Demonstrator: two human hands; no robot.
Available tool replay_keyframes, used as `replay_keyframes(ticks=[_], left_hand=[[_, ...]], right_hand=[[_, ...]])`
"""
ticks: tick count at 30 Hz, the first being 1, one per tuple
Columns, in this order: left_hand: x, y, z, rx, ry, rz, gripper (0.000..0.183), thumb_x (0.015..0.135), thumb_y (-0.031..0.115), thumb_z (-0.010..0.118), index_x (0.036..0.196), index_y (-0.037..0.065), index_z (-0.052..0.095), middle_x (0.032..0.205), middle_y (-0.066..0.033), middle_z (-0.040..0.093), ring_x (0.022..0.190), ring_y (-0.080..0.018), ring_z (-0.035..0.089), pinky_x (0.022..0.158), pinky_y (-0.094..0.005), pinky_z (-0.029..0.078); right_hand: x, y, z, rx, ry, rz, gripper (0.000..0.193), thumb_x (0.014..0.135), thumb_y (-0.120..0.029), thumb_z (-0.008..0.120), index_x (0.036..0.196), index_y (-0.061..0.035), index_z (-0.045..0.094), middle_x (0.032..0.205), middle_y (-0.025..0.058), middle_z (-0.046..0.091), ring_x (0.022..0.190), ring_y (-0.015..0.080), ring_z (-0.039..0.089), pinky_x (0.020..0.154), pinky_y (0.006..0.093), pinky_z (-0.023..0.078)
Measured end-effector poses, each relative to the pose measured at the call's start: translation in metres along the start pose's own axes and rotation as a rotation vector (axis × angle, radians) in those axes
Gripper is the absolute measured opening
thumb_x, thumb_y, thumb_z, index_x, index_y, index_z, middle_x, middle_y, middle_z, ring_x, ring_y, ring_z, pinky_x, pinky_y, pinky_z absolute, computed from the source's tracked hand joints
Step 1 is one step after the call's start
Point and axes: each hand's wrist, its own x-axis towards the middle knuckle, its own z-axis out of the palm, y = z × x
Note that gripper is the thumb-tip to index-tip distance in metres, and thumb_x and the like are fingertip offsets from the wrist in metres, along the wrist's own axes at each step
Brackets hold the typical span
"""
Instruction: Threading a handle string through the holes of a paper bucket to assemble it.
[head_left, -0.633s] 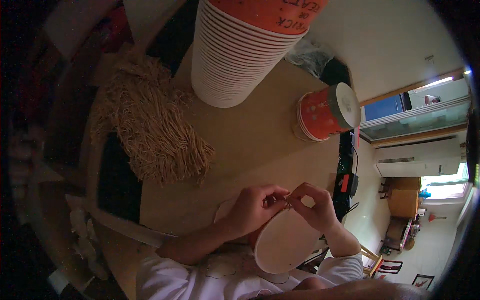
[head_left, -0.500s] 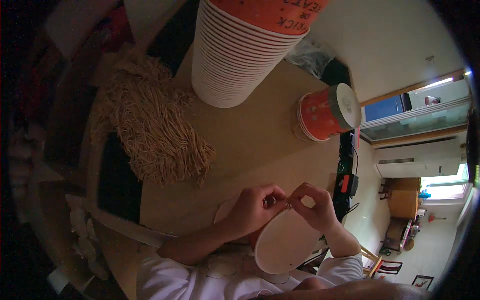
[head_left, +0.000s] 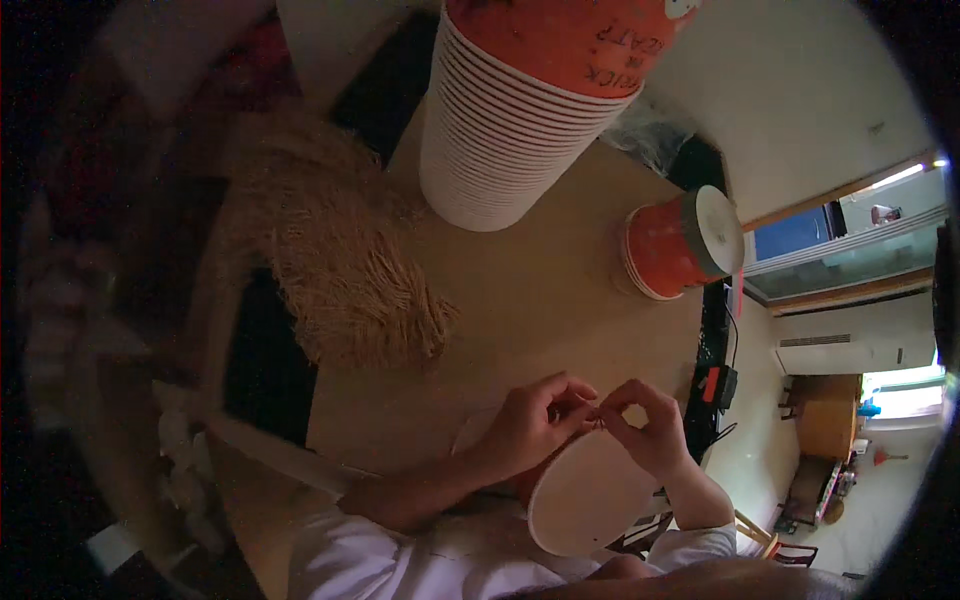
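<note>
L fingers (head_left: 566, 384) & R fingers (head_left: 645, 393) were pinched nr. pale bucket (head_left: 588, 495), hold unclear; bucket stack (head_left: 515, 135), cut off above, stood nr. tan strings (head_left: 355, 275).

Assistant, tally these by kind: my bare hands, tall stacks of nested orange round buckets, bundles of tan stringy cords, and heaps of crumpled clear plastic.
Bare hands, left hand and right hand: 2
Tall stack of white-rimmed orange buckets: 1
Tan stringy cord bundle: 1
Crumpled clear plastic heap: 1
Total: 5
</note>
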Motion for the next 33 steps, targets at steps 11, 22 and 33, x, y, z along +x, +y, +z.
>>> replay_keyframes(ticks=[11, 22, 33], left_hand=[[-0.003, 0.002, 0.001, 0.223, -0.031, 0.072, 0.019, 0.078, 0.011, 0.066, 0.094, 0.003, 0.062, 0.079, -0.0110, 0.066, 0.069, -0.0209, 0.065, 0.063, -0.0303, 0.051], [-0.001, -0.002, -0.009, 0.101, -0.015, -0.021, 0.011, 0.079, 0.009, 0.064, 0.086, 0.001, 0.062, 0.072, -0.0073, 0.065, 0.064, -0.0089, 0.060, 0.059, -0.0246, 0.048], [-0.001, -0.009, -0.015, 0.107, -0.020, -0.022, 0.010, 0.079, 0.007, 0.063, 0.087, 0.001, 0.062, 0.073, -0.0062, 0.064, 0.065, -0.0087, 0.059, 0.059, -0.0246, 0.047]], right_hand=[[-0.002, 0.002, 0.000, -0.024, -0.009, -0.003, 0.012, 0.077, 0.000, 0.064, 0.088, -0.0004, 0.059, 0.081, 0.0056, 0.063, 0.076, 0.0123, 0.057, 0.069, 0.0261, 0.048], [0.006, 0.005, -0.008, 0.003, -0.075, -0.002, 0.008, 0.080, -0.005, 0.063, 0.087, -0.0007, 0.061, 0.081, 0.0063, 0.062, 0.076, 0.0142, 0.058, 0.069, 0.0273, 0.046], [0.019, 0.006, -0.012, 0.058, -0.369, 0.099, 0.010, 0.077, -0.010, 0.067, 0.083, -0.0030, 0.063, 0.075, 0.0038, 0.062, 0.072, 0.0115, 0.058, 0.069, 0.0266, 0.046]])
